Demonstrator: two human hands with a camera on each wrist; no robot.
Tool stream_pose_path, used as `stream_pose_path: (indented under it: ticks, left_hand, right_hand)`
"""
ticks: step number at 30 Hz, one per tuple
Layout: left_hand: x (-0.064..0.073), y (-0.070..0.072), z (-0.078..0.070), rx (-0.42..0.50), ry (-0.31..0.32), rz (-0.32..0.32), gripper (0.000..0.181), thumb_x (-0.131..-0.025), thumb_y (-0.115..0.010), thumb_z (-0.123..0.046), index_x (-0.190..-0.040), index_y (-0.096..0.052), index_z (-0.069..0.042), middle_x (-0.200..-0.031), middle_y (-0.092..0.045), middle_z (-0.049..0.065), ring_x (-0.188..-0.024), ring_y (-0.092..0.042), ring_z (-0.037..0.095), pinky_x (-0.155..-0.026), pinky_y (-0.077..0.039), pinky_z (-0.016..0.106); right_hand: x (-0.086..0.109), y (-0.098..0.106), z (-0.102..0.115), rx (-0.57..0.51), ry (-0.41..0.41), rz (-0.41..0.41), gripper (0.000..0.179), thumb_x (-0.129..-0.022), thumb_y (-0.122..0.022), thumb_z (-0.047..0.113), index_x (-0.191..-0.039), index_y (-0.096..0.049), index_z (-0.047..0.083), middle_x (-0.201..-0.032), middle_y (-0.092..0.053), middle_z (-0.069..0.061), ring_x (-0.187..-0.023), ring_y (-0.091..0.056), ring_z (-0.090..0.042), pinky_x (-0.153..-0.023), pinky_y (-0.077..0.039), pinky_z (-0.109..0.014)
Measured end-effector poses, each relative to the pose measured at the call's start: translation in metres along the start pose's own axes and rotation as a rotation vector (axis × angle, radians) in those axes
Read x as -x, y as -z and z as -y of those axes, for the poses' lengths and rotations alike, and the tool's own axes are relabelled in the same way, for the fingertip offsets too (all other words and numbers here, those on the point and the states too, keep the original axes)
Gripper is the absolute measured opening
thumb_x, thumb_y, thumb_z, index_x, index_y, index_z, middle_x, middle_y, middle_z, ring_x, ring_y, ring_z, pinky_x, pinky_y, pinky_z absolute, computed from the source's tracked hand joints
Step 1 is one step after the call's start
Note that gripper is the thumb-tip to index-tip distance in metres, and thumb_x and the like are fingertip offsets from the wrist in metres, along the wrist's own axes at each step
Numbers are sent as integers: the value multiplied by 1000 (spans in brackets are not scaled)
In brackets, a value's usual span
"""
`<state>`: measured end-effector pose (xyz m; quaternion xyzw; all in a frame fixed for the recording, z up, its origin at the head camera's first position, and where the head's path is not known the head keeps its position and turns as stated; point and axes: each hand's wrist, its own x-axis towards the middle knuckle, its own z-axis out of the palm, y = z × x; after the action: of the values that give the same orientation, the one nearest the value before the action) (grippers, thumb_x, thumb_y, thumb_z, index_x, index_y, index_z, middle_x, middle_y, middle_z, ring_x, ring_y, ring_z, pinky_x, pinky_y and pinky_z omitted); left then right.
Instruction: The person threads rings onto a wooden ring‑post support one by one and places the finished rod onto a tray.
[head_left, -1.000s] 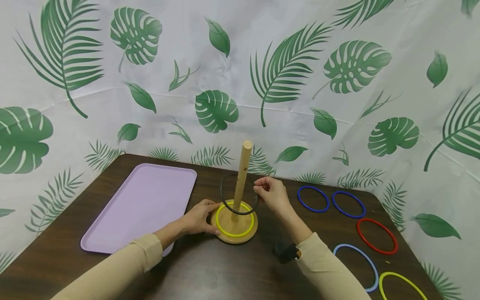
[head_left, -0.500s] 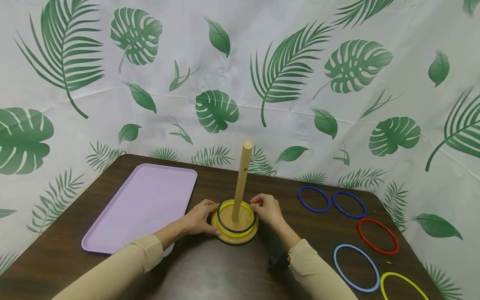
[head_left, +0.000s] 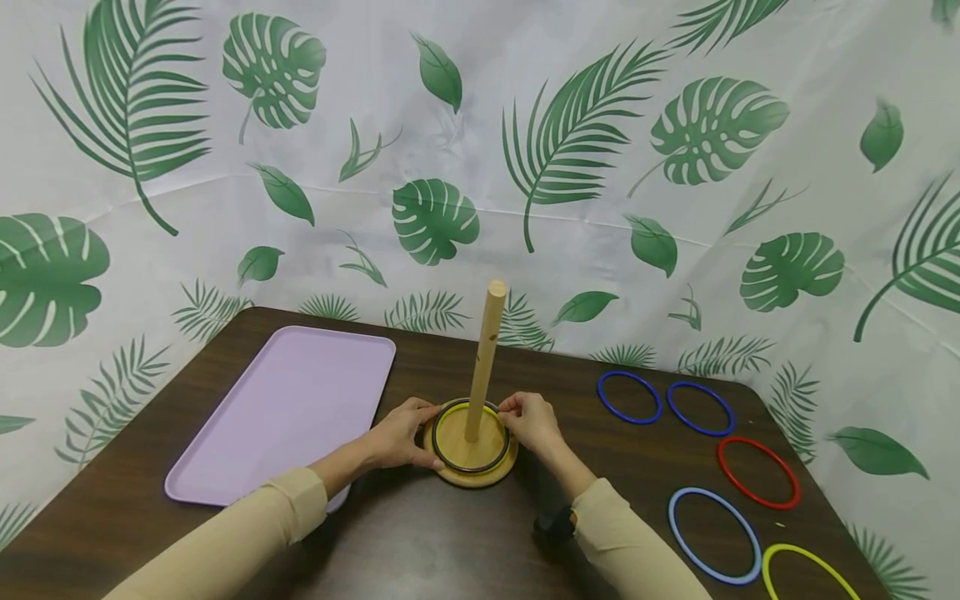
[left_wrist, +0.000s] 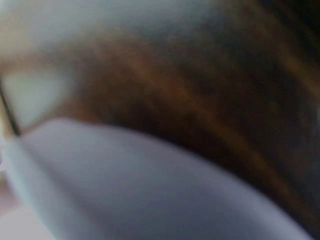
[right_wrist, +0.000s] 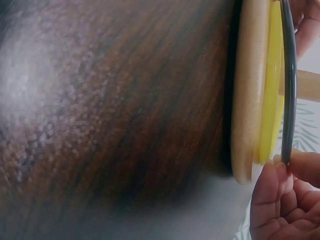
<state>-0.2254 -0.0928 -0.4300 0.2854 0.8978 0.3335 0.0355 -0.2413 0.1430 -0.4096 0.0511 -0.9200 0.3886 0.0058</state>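
Note:
A round wooden base (head_left: 474, 481) with an upright wooden peg (head_left: 486, 358) stands at mid-table in the head view. My left hand (head_left: 400, 435) grips the base's left edge, thumb at the front and fingers further back. With thumb and fingers, my right hand (head_left: 531, 421) pinches the right side of a black ring (right_wrist: 289, 85). That ring encircles the peg low down. Beneath it a yellow ring (right_wrist: 270, 85) lies on the base, mostly covered by the black one in the head view. A narrow gap shows between the two rings in the right wrist view. The left wrist view is blurred.
A lilac tray (head_left: 285, 408) lies left of the base. On the table's right side are two dark blue rings (head_left: 602, 398), a red ring (head_left: 757, 502), a light blue ring (head_left: 705, 490) and another yellow ring (head_left: 802, 548). A leaf-print cloth (head_left: 465, 108) hangs behind.
My right hand has lowered the black ring along the peg, from partway up to just over the yellow ring, and shifted it slightly left. The left hand stays on the base.

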Motion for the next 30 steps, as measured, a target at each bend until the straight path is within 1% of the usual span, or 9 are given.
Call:
stream_pose_path:
  ticks: [3,7,13,18,25,30]
  left_hand:
    - [0,0,-1,3,-4,-3,85,-67,-85,-28,-133,-46,9,-125,-49,23,-115,-49,34,-97,-41,47]
    - [0,0,-1,6,-8,-7,85,-66,-85,-27,-133,-46,10,-124,-50,23,-115,-49,34,-96,-41,47]
    - [0,0,-2,10,-4,-8,85,-66,-85,-26,-133,-46,10,-125,-49,23,-115,-49,34,-96,-41,47]
    - [0,0,-2,13,-8,-10,85,-66,-85,-26,-132,-46,11,-124,-50,23,-114,-49,34,-96,-41,46]
    - [-1,0,0,-3,-16,-22,86,-65,-86,-27,-131,-47,12,-124,-50,24,-113,-50,34,-96,-42,46]
    - [0,-1,0,6,-8,-16,86,-66,-86,-27,-132,-46,11,-125,-49,24,-113,-51,34,-96,-42,46]
  right_hand:
    - [-1,-1,0,-11,-14,6,4,-83,-66,4,-84,-69,1,-70,-64,-4,-55,-54,-9,-49,-48,-24]
    - [-2,-2,-1,-21,-11,9,4,-83,-66,3,-84,-68,0,-70,-65,-5,-55,-55,-9,-48,-50,-24]
    - [-3,-2,0,-13,-10,3,5,-83,-66,4,-84,-68,-1,-68,-63,-4,-54,-54,-9,-48,-50,-24]
    - [-3,-2,0,5,8,-3,4,-82,-66,4,-83,-69,0,-67,-63,-3,-51,-54,-8,-46,-49,-23]
    - [-4,-2,-3,15,19,-12,4,-81,-67,4,-82,-69,0,-66,-64,-3,-49,-54,-8,-46,-49,-23]
    - [-3,-4,-6,17,17,-15,4,-81,-66,4,-82,-69,1,-66,-64,-2,-49,-54,-8,-46,-49,-23]
